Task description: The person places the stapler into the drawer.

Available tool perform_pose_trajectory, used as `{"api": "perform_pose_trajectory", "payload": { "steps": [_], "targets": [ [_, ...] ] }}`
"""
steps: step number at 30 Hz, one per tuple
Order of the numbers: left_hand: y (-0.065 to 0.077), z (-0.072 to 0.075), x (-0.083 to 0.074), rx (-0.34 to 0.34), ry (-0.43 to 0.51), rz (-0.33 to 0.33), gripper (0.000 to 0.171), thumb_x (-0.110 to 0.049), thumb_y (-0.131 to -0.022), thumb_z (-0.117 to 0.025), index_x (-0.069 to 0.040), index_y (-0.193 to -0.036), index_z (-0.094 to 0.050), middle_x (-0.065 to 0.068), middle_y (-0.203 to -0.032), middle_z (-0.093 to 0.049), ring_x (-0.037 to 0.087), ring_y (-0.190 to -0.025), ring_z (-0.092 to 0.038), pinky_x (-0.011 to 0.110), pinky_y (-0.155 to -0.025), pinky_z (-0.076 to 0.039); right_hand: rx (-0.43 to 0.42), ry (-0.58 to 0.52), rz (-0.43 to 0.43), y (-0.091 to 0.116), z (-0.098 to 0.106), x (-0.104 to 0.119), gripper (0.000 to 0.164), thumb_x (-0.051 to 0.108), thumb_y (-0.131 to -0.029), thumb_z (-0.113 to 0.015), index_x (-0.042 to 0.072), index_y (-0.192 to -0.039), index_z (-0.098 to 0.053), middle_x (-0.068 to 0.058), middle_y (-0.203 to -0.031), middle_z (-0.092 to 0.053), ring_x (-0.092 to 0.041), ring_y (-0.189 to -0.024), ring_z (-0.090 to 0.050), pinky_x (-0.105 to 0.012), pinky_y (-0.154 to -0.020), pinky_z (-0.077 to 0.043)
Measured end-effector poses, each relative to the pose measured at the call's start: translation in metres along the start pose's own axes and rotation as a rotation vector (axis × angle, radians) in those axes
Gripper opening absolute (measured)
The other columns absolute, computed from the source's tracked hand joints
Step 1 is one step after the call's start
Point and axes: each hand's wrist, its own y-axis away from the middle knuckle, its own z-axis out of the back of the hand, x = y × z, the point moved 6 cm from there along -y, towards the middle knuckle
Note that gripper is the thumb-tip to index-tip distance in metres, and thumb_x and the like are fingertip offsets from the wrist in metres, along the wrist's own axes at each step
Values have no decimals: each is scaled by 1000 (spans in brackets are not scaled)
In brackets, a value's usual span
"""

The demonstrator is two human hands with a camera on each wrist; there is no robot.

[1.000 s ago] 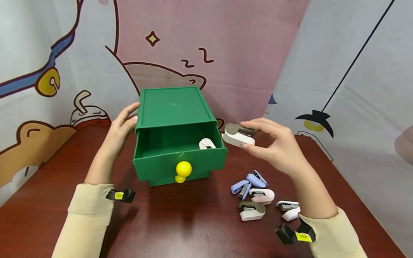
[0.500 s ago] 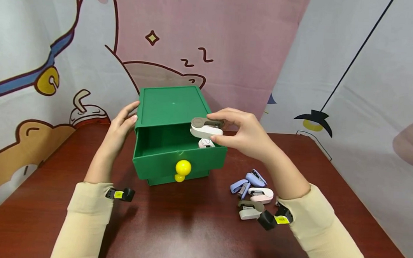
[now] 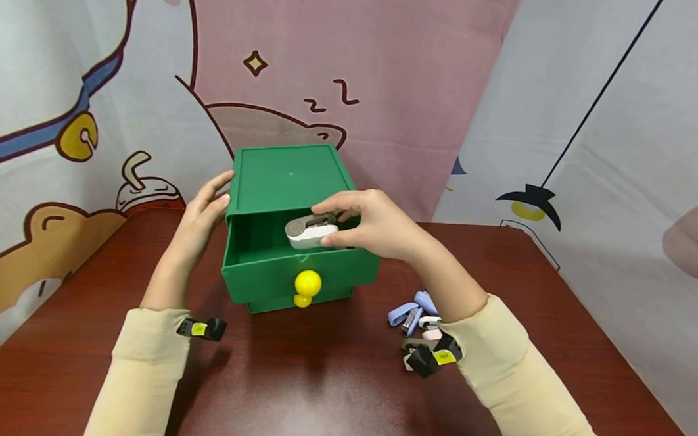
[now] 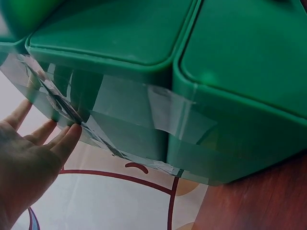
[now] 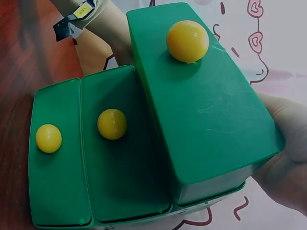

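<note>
My right hand (image 3: 378, 225) pinches a small stapler (image 3: 312, 237), white below and grey-brown on top, between thumb and fingers. It is inside the mouth of the pulled-out top drawer (image 3: 269, 276) of a green cabinet (image 3: 292, 175). In the right wrist view the drawer front (image 5: 211, 110) hides the stapler and part of that hand (image 5: 288, 148). My left hand (image 3: 197, 220) rests its extended fingertips on the cabinet's left side; the left wrist view shows these fingers (image 4: 67, 141) against a side wall with clear tape over it (image 4: 163, 110).
To the right on the brown table (image 3: 316, 387) lie several small staplers: blue ones (image 3: 403, 313), a pink-and-white one (image 3: 432, 334) and a grey-brown one (image 3: 416, 343), partly behind my right wrist. Lower drawers with yellow knobs (image 5: 112, 124) sit pushed in. A cartoon curtain (image 3: 391, 82) stands behind.
My right hand has carried the stapler leftward and down, from right of the cabinet to the open drawer. It now covers the white stapler seen in the drawer earlier. My left hand has stayed put.
</note>
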Motion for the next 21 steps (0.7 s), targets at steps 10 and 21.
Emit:
{"api": "perform_pose_trajectory", "payload": {
  "steps": [10, 21],
  "targets": [
    [1, 0, 1, 0, 4, -2, 52, -21, -100, -46, -5, -148, -34, 14, -141, -39, 21, -124, -43, 39, -103, -31, -82, -11, -4, 11, 4, -2, 35, 13, -85, -74, 5, -119, -67, -2, -117, -65, -17, -104, -58, -33, -89, -46],
    [1, 0, 1, 4, -9, 10, 52, -23, -100, -46, -8, -149, -34, 14, -146, -35, 24, -129, -37, 43, -106, -28, -391, -58, 137, 57, 26, -2, 30, 0, -80, -76, 4, -110, -70, -2, -108, -66, -27, -97, -62, -33, -85, -49]
  ]
}}
